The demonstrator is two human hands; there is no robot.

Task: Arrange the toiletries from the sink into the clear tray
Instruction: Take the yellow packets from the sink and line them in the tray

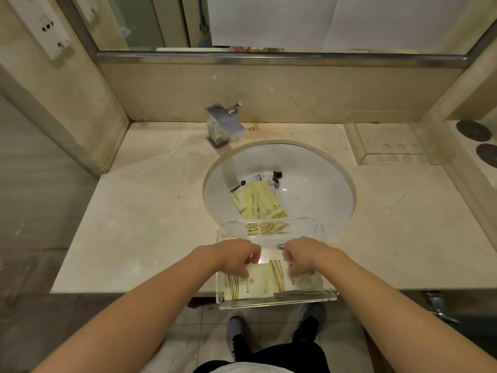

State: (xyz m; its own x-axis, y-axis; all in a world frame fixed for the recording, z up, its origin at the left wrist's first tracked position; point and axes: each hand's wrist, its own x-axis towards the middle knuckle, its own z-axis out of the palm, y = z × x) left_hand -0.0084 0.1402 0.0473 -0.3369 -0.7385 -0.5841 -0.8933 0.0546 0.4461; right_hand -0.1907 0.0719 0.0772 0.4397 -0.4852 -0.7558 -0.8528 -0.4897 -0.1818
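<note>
Bench (150, 211) bare marble at left, open room there; faucet (224, 125) behind sink (317, 184). Left hand (236, 255) and right hand (302, 255) both curled, fingertips pinching one yellow packet (265, 281) lying in the clear tray (277, 301), which straddles the sink's near rim and overhangs the bench front edge. Three or so yellow packets (255, 203) plus small white tubes with black caps (269, 176), count unclear, piled in sink beyond the tray's far wall. Second clear tray (387, 141) at far right, well apart.

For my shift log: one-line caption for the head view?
Both hands, left hand and right hand, settle yellow packets in the clear tray; more packets wait in the sink.
</note>
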